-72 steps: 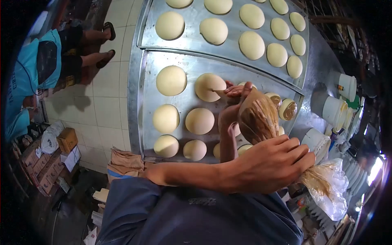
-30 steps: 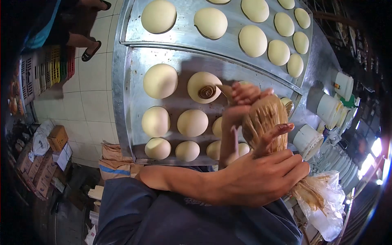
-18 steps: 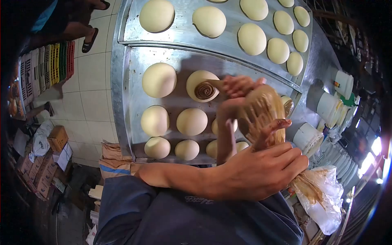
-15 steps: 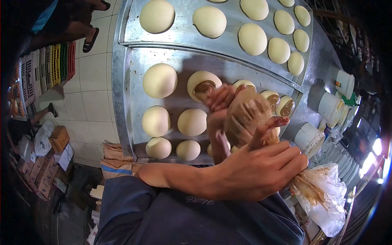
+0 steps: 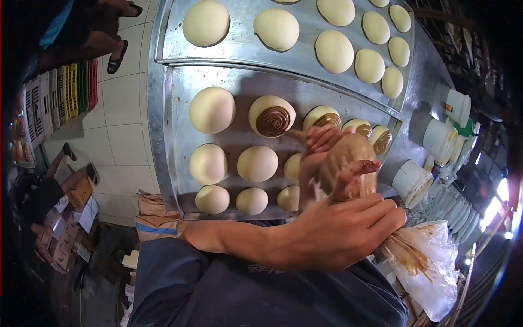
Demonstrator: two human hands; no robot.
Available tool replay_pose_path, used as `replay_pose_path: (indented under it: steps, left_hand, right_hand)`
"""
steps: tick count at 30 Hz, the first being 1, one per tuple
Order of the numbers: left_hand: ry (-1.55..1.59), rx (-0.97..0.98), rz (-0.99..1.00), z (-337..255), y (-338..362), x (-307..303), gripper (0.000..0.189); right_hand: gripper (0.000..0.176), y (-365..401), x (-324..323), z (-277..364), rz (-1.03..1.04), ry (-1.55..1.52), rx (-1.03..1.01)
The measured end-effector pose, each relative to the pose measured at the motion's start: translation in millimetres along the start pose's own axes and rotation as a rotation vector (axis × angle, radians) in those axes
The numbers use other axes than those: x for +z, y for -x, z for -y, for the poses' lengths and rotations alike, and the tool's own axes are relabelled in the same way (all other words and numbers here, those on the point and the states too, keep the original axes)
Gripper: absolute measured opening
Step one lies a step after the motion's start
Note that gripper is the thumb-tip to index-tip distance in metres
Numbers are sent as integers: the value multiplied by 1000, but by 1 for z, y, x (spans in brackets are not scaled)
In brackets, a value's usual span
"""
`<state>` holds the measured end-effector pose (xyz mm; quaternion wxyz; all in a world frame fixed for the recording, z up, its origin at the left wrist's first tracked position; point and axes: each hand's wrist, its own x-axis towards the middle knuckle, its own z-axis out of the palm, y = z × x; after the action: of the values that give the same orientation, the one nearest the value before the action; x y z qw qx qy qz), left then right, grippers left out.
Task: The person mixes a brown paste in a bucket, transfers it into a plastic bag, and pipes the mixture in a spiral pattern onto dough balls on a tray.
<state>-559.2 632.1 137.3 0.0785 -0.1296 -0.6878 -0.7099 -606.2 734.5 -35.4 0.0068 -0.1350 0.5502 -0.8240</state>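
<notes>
My left hand [image 5: 348, 226] is closed round the upper part of a clear plastic piping bag [image 5: 348, 158] filled with brown cream, its thumb raised along the side. The bag's twisted, smeared tail hangs out below this fist. My right hand [image 5: 321, 140] is closed round the narrow end, its forearm partly hidden behind my left hand. The bag's tip points left, close to a round dough bun [image 5: 267, 103] that carries a dark chocolate spiral [image 5: 273, 121]. Brown spirals also top the bun [image 5: 318, 114] to its right and two smaller ones. The nearer buns [image 5: 257, 163] are plain.
The buns sit on a metal tray [image 5: 180, 120]; a second tray [image 5: 239, 52] of plain buns lies beyond it. White buckets [image 5: 412, 182] stand at the right. At the left are stacked crates [image 5: 65, 95], cardboard boxes [image 5: 65, 234] and other people's legs [image 5: 101, 46].
The chocolate spiral on the bun has grown wider and rounder. My right hand and the bag's tip have shifted right, off the bun. A person at the lower left has come further into view.
</notes>
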Motion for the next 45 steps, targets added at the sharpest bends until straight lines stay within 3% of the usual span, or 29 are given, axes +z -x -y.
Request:
replay_pose_path:
  steps: [2,3,6,7,10,11,12,14,16,17,19,22,24,25,28,32,37,40,41,45]
  left_hand:
    - [14,16,-13,2,-3,5,29]
    - [7,24,-16,4,-5,6,29]
    - [-49,17,3,1,-6,2,30]
    - [-73,8,15,-1,-5,-2,30]
    - [-52,11,13,-6,1,-5,30]
    - [-26,7,12,-5,0,-4,30]
    - [-1,3,12,-3,-1,-2,29]
    - [-15,13,-29,1,-3,5,28]
    - [-103,40,-110,4,-4,11,26]
    - [-125,30,-108,3,-4,8,25]
    - [-163,9,-103,-3,-3,-1,24]
    - [-120,18,-11,-5,1,-9,24]
    - [-76,76,14,-6,3,-2,24]
    - [-60,105,24,-8,4,1,24]
    - [-90,203,-187,-29,7,-1,24]
    - [-204,142,-214,-36,22,-39,23]
    - [-195,99,-217,-33,40,-66,22]
    - [-163,110,-253,-33,44,-72,22]
    - [-154,118,-267,-32,45,-74,22]
    - [-124,143,-329,-27,46,-72,22]
  right_hand:
    - [52,-17,28,6,-488,-175,226]
    - [51,-32,45,5,-584,-218,323]
    - [48,-18,77,-4,-289,14,229]
    - [47,3,77,6,-342,-149,366]
    - [38,33,-21,-9,339,466,178]
    - [37,26,-17,-10,139,136,130]
    - [36,11,2,-3,-145,-2,269]
    - [36,-19,39,12,-829,-370,353]
    - [34,-38,52,-10,-476,-460,282]
    - [32,-32,59,-20,-151,-29,97]
    - [33,30,-1,-29,-641,-794,839]
    - [38,31,17,24,-295,-419,787]
    - [47,27,4,-8,3,43,64]
    - [52,13,20,3,-211,-16,172]
    - [57,-14,89,18,-378,-131,271]
    - [61,3,157,-4,-157,-28,342]
    - [62,18,160,-29,-175,97,240]
    - [63,30,166,-23,-203,132,391]
    - [57,34,166,-30,-179,1,198]
    - [42,28,153,-39,-90,-48,130]
